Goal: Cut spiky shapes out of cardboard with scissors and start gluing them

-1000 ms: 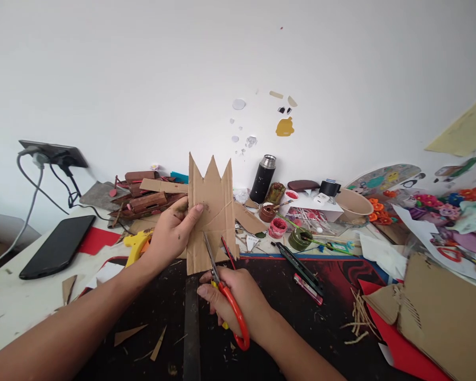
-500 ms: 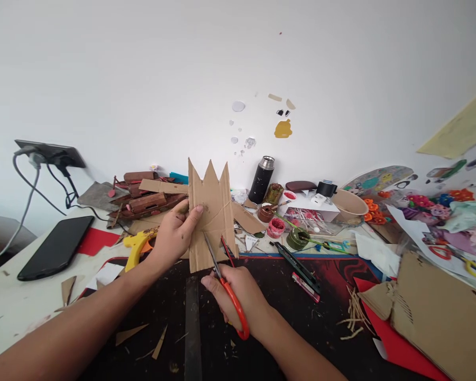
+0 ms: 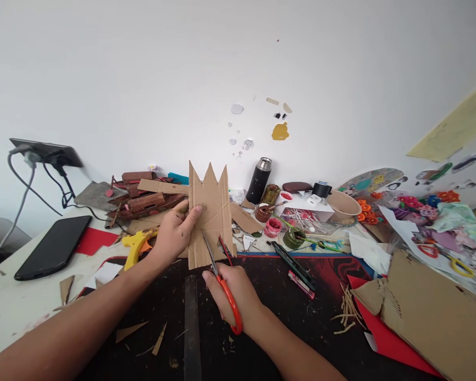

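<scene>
Scissors [image 3: 221,275] have cut farther up the cardboard [image 3: 210,211].

Spiked brown cardboard piece [image 3: 210,211] stands upright, orange-handled scissors [image 3: 222,286] cutting its bottom edge.

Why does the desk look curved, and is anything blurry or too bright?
Head view: the wide lens bows the desk edges upward; light is soft and even, the white wall bright without glare; the cardboard, scissors and both hands, left and right, are sharp, with the right-edge clutter stretched.
</scene>
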Demonstrator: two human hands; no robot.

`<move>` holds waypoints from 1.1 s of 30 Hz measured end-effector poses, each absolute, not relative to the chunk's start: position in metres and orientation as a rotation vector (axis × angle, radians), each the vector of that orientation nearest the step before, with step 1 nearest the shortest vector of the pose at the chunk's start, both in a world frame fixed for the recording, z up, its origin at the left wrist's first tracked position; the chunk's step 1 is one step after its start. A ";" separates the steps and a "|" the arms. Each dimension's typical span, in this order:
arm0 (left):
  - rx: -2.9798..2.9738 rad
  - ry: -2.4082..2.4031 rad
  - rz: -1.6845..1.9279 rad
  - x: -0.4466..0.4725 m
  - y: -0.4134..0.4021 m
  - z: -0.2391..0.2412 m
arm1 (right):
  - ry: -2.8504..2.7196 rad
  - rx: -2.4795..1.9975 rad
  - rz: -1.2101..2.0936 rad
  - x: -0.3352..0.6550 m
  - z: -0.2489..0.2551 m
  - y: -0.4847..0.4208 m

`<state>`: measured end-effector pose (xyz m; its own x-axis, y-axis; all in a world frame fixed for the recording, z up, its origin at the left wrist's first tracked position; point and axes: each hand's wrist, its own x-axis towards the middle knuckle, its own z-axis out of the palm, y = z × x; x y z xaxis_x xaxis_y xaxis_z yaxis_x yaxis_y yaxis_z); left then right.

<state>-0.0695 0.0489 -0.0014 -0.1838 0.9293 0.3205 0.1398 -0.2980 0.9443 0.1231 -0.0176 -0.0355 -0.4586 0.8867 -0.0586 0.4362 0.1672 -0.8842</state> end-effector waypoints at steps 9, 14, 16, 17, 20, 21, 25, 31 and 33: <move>1.456 1.274 1.565 -0.068 0.049 0.002 | -2.012 -1.208 1.094 0.121 -0.037 -0.019; 1.434 1.238 1.581 -0.070 0.051 -0.003 | -2.017 -1.208 1.076 0.120 -0.037 -0.018; 1.425 1.232 1.577 -0.071 0.052 -0.004 | -1.998 -1.219 1.136 0.121 -0.037 -0.017; 1.428 1.236 1.579 -0.071 0.053 -0.004 | -1.987 -1.221 1.192 0.122 -0.037 -0.017; 1.433 1.256 1.578 -0.071 0.052 -0.002 | -1.962 -1.182 1.394 0.127 -0.038 -0.014; 1.423 1.250 1.580 -0.071 0.051 -0.001 | -1.957 -1.162 1.434 0.128 -0.039 -0.013; 1.346 1.203 1.624 -0.073 0.051 0.008 | -1.944 -1.116 1.456 0.132 -0.042 -0.008; 0.954 1.199 2.064 -0.109 0.067 0.027 | -2.021 -1.068 1.423 0.133 -0.041 -0.011; 0.936 1.173 2.187 -0.119 0.069 0.032 | -2.017 -1.056 1.425 0.132 -0.042 -0.012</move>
